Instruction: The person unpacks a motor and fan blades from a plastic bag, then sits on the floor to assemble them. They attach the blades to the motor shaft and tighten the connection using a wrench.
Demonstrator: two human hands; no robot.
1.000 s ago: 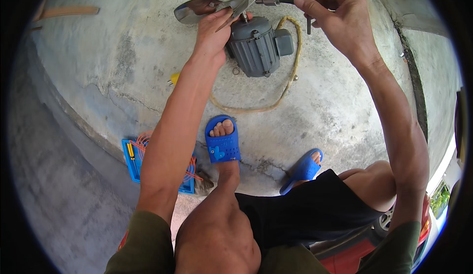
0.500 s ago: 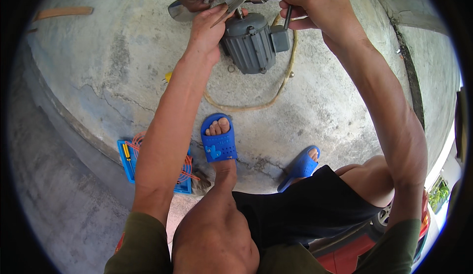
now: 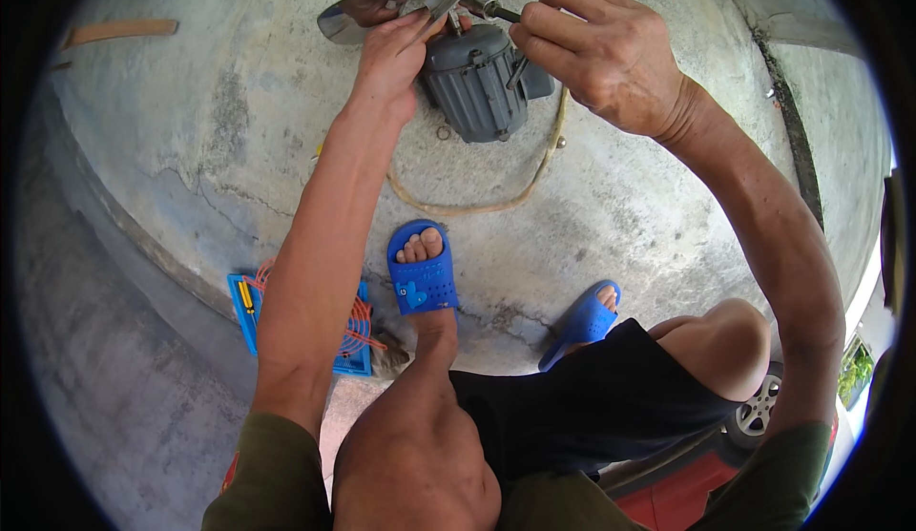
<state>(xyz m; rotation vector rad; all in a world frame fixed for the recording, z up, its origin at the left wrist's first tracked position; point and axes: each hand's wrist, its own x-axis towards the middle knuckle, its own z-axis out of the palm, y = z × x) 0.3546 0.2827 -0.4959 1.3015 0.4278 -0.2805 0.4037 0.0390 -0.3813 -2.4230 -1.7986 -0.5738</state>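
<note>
A grey ribbed electric motor (image 3: pixel 474 97) stands on the concrete floor, with a metal fan (image 3: pixel 351 18) at its upper end. My left hand (image 3: pixel 391 65) is closed on the fan at a blade near the hub; some fingers are hidden behind it. Closed round the dark handle of a socket wrench (image 3: pixel 504 14) is my right hand (image 3: pixel 611 49). The wrench lies nearly level, its socket end against the fan hub. Its crossbar is mostly behind my right hand, with one end showing in front of the motor's side box.
A pale cable (image 3: pixel 477 208) curves round the motor. Near it lie a ring (image 3: pixel 443 133) and a small round metal piece (image 3: pixel 561 143). A blue tray (image 3: pixel 244 326) holds orange cord and a yellow-handled tool. A wooden strip (image 3: pixel 122 31) lies far left; a red car (image 3: pixel 658 504) stands behind.
My right hand has turned over and swung lower and nearer, tilting the wrench's crossbar from upright. The fan and motor have shifted slightly left with my left hand.
</note>
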